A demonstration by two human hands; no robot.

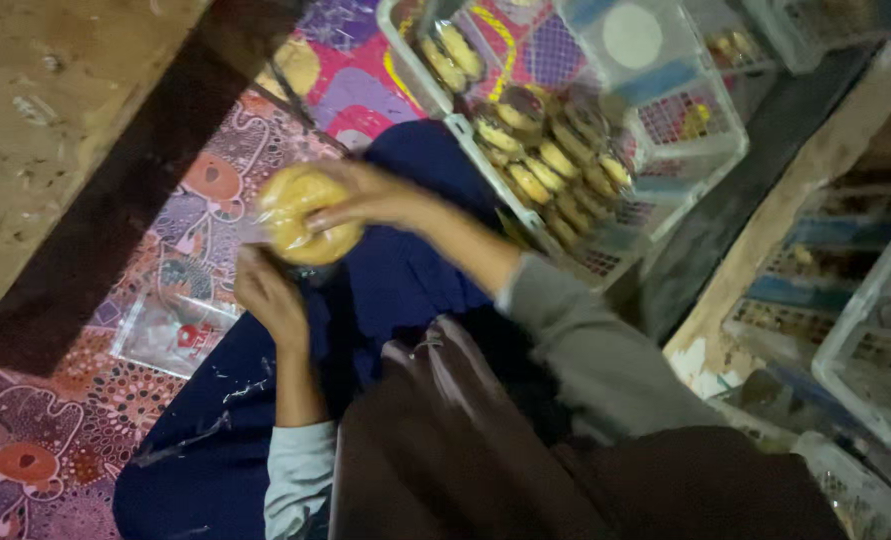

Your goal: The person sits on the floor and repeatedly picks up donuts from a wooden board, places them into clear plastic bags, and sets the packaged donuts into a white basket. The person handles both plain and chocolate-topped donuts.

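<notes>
My right hand (371,200) grips the top of a round golden bun (301,215) wrapped in a clear plastic bag. My left hand (271,295) is under it, fingers closed on the bag's lower part. Both hands hover over my dark blue lap (406,270). The image is blurred, so the exact finger hold is unclear.
A clear plastic crate (656,130) with several packed buns (556,165) stands at the upper middle. Empty clear bags (171,335) lie on the patterned pink mat (36,450) at the left. More white crates (846,300) stand at the right. A wooden plank (56,110) is at the upper left.
</notes>
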